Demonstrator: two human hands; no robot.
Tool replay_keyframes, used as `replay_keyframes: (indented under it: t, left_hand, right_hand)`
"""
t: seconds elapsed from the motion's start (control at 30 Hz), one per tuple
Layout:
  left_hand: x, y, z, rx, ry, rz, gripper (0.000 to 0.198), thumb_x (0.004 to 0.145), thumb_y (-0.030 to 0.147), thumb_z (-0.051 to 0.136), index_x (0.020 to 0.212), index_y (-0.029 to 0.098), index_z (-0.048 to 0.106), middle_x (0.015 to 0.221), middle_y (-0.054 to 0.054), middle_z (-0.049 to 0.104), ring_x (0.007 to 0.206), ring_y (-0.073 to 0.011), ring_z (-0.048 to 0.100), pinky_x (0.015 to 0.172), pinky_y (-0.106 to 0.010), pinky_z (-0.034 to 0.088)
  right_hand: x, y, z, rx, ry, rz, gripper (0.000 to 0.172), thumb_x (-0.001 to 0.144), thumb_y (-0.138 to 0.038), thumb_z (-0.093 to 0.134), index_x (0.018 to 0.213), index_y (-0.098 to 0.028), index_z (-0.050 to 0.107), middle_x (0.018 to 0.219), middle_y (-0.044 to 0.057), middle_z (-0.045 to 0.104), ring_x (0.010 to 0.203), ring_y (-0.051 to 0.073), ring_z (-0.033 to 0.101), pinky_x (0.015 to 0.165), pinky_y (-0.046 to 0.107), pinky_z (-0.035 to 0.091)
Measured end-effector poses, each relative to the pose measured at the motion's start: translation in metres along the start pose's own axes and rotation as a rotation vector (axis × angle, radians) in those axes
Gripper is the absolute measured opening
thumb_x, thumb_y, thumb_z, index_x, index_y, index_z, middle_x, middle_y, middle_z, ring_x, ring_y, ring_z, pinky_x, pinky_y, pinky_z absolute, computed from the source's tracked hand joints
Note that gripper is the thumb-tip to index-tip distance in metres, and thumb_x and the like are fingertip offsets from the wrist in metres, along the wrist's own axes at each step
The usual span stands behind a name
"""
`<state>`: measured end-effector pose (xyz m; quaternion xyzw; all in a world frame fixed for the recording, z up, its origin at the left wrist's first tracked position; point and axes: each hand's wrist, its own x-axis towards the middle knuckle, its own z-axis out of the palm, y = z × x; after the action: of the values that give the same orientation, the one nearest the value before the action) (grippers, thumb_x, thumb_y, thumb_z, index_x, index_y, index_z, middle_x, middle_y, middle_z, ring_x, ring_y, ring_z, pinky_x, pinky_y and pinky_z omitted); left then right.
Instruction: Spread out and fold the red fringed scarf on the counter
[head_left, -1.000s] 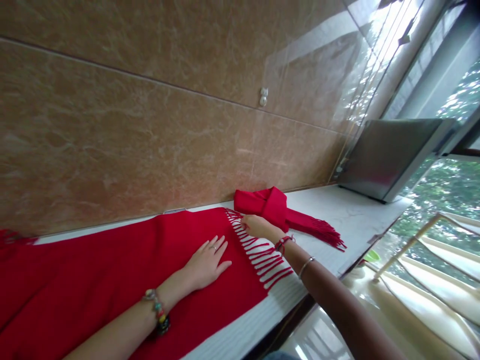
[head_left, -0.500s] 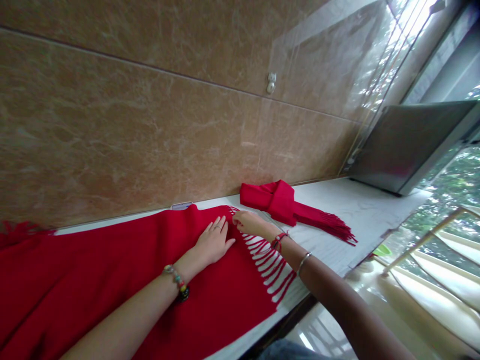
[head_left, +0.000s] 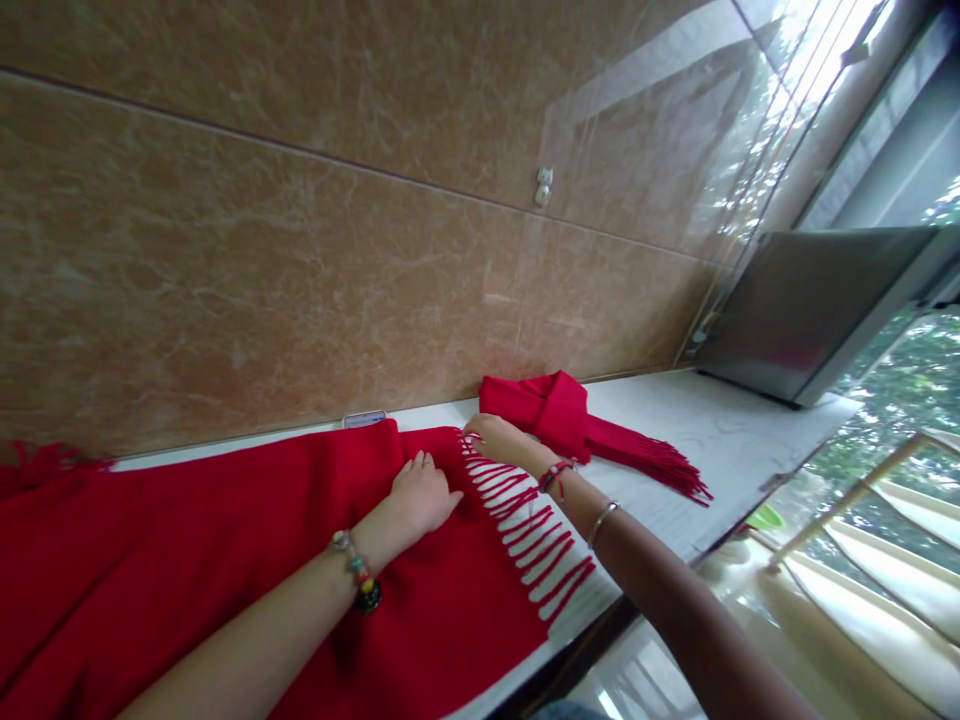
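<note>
A large red fringed scarf (head_left: 247,560) lies spread over the white counter, with some folds and ripples in it. My left hand (head_left: 420,495) rests on top of it near the fringed end, fingers bent against the cloth and thumb held apart. At the far corner of that end, my right hand (head_left: 491,440) has its fingers closed on the fringe (head_left: 469,440); the fingertips are partly hidden. Tassels fan out beneath my right forearm. Just beyond my right hand, a second red scarf (head_left: 566,415) lies folded over, its tassels trailing right.
A phone-like object (head_left: 364,419) lies by the wall behind the scarf. The white counter (head_left: 667,400) runs along a brown marbled wall (head_left: 300,250) to a large grey metal appliance (head_left: 795,310). A pale railing (head_left: 855,485) and a green item (head_left: 766,518) are at the right.
My left hand has drawn back slightly left, its fingers going from flat and spread to bent. The cloth's far edge shows a sharper fold, and the tassels lie more spread out.
</note>
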<state>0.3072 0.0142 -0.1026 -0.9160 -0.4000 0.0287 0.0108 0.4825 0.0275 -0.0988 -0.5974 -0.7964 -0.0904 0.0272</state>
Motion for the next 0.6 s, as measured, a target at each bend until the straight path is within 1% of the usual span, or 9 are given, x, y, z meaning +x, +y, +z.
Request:
replay_keyframes:
  t: [0.07,0.13,0.17,0.23,0.33,0.43,0.5,0.57,0.6]
  left_hand:
    - [0.019,0.001,-0.003,0.0,0.052,0.002,0.044,0.084,0.025,0.033,0.112,0.0,0.055,0.13,-0.023,0.041,0.125,-0.0297,0.032,0.104,-0.039,0.02]
    - [0.036,-0.001,0.0,-0.018,0.077,-0.02,0.044,0.084,0.018,0.028,0.121,0.003,0.048,0.134,-0.019,0.038,0.127,-0.0254,0.029,0.104,-0.038,0.019]
    - [0.042,-0.003,0.004,-0.029,0.077,-0.038,0.047,0.085,0.019,0.027,0.126,0.004,0.042,0.136,-0.018,0.034,0.128,-0.0249,0.027,0.104,-0.038,0.021]
    - [0.049,-0.008,0.014,-0.056,0.061,-0.08,0.052,0.086,0.028,0.025,0.132,0.004,0.032,0.139,-0.018,0.027,0.129,-0.0263,0.024,0.102,-0.041,0.023]
    - [0.049,-0.013,0.026,-0.085,0.018,-0.138,0.061,0.085,0.038,0.024,0.133,0.0,0.027,0.141,-0.02,0.021,0.13,-0.0289,0.02,0.103,-0.042,0.023]
    - [0.044,-0.013,0.028,-0.092,-0.007,-0.178,0.064,0.085,0.039,0.024,0.133,-0.003,0.025,0.141,-0.021,0.018,0.13,-0.0302,0.017,0.104,-0.042,0.019]
    - [0.041,-0.012,0.025,-0.09,-0.017,-0.186,0.064,0.085,0.038,0.025,0.133,-0.004,0.024,0.141,-0.022,0.017,0.131,-0.0303,0.015,0.105,-0.042,0.017]
    - [0.04,-0.012,0.022,-0.086,-0.024,-0.18,0.064,0.085,0.038,0.025,0.133,-0.004,0.025,0.141,-0.022,0.017,0.131,-0.0298,0.015,0.105,-0.041,0.017]
    - [0.039,-0.012,0.02,-0.083,-0.027,-0.175,0.064,0.085,0.039,0.026,0.133,-0.003,0.026,0.141,-0.022,0.018,0.131,-0.0296,0.015,0.105,-0.041,0.017]
  right_hand:
    - [0.015,-0.007,0.007,0.005,-0.01,-0.006,0.025,0.081,-0.012,0.043,0.097,-0.012,0.061,0.099,0.01,0.063,0.093,0.015,0.057,0.083,0.022,0.04]
    - [0.023,-0.008,0.016,0.0,-0.012,0.009,0.024,0.08,-0.011,0.043,0.096,-0.012,0.061,0.096,0.01,0.063,0.089,0.015,0.058,0.079,0.022,0.041]
    - [0.024,-0.007,0.019,-0.006,-0.009,0.023,0.024,0.08,-0.01,0.043,0.096,-0.012,0.061,0.096,0.01,0.063,0.088,0.015,0.058,0.078,0.021,0.042]
    - [0.02,0.002,0.025,-0.026,0.0,0.054,0.024,0.079,-0.009,0.043,0.096,-0.012,0.06,0.096,0.011,0.063,0.089,0.016,0.058,0.078,0.022,0.042]
    - [0.005,0.02,0.029,-0.06,0.016,0.11,0.027,0.079,-0.005,0.041,0.096,-0.011,0.06,0.098,0.012,0.062,0.091,0.018,0.057,0.077,0.023,0.043]
    - [-0.005,0.032,0.028,-0.085,0.033,0.162,0.027,0.081,-0.003,0.038,0.094,-0.009,0.061,0.093,0.015,0.062,0.088,0.02,0.058,0.073,0.026,0.045]
    - [-0.003,0.031,0.026,-0.087,0.047,0.148,0.024,0.083,-0.006,0.039,0.091,-0.009,0.061,0.093,0.015,0.061,0.089,0.02,0.057,0.073,0.028,0.046]
    - [0.005,0.024,0.024,-0.072,0.067,0.081,0.019,0.086,-0.016,0.044,0.097,-0.011,0.059,0.1,0.012,0.058,0.091,0.019,0.055,0.076,0.032,0.046]
    - [0.01,0.019,0.023,-0.06,0.072,0.034,0.021,0.086,-0.022,0.046,0.103,-0.013,0.056,0.105,0.01,0.056,0.092,0.019,0.055,0.077,0.034,0.047]
